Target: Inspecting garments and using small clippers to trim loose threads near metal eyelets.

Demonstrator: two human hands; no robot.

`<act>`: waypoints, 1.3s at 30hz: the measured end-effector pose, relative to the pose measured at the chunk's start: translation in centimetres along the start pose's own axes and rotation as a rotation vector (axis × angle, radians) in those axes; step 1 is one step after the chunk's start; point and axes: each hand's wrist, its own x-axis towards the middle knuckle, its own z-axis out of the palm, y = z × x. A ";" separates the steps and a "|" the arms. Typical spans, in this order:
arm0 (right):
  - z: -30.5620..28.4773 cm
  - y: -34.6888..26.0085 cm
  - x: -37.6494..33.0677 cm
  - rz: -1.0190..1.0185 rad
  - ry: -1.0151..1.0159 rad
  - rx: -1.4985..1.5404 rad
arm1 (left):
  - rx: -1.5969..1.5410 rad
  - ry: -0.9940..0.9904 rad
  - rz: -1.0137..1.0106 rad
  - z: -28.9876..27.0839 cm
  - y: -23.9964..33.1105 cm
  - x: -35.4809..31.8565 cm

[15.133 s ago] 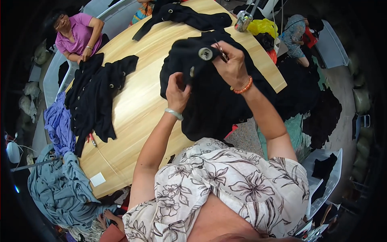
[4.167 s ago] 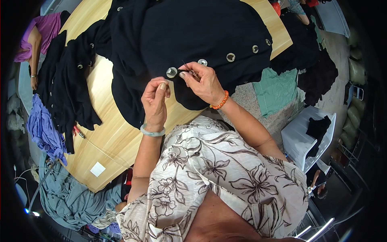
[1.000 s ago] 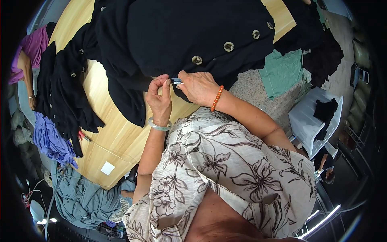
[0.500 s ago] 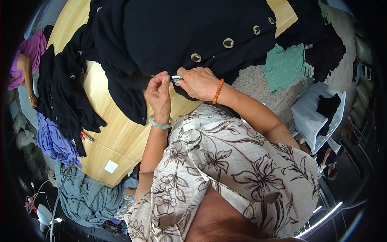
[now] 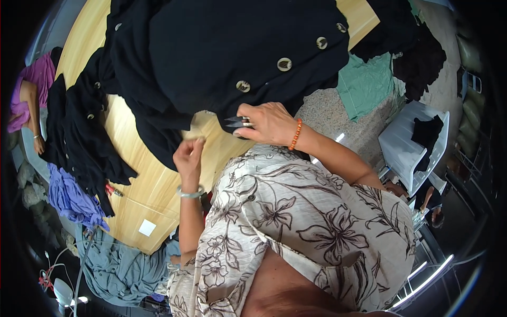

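Right hand: the right hand (image 5: 269,124), wearing one orange bead bracelet (image 5: 296,134) at the wrist, is closing its fingers around one small pair of metal thread snips (image 5: 236,122), whose dark blades are pointing left toward the garment's hem.
Left hand: the left hand (image 5: 188,154), wearing one silver bangle (image 5: 190,193), is hanging just left of the snips with fingertips pinched narrow; whether anything is being held between them cannot be told.
Garment in hand: one large black fabric garment (image 5: 222,58) is lying spread over the near half of the round pale wooden table (image 5: 142,185), its lower hem reaching the near edge right by both hands.
Buttons: four round pale buttons are showing in a slanting row on that garment, the nearest (image 5: 243,86) sitting just above the right hand, then a second (image 5: 284,64), a third (image 5: 321,43) and a fourth (image 5: 341,27) running toward the table's far right edge.
Other black pieces: one more heap of black buttoned clothing (image 5: 79,132) is draping over the table's left edge.
Beyond the table's edge: one lilac cloth (image 5: 68,195) and one grey-blue cloth (image 5: 121,267) are hanging below the left and near-left edge; one green cloth (image 5: 364,84) is lying on the speckled floor off the right edge.
White label: one small white square (image 5: 147,227) is resting near the table's near-left edge.
Other person: one person in a purple top (image 5: 31,95) is sitting at the far left edge.
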 end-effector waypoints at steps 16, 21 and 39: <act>-1.7 3.3 -2.9 0.191 0.544 0.731 | 0.458 -0.143 0.715 12.7 12.3 5.1; -3.9 4.8 -4.4 0.374 0.641 1.033 | 0.183 -0.373 0.486 10.6 12.7 4.4; -4.1 2.2 -1.7 0.144 0.433 1.340 | 0.669 -0.052 0.659 7.5 14.1 0.7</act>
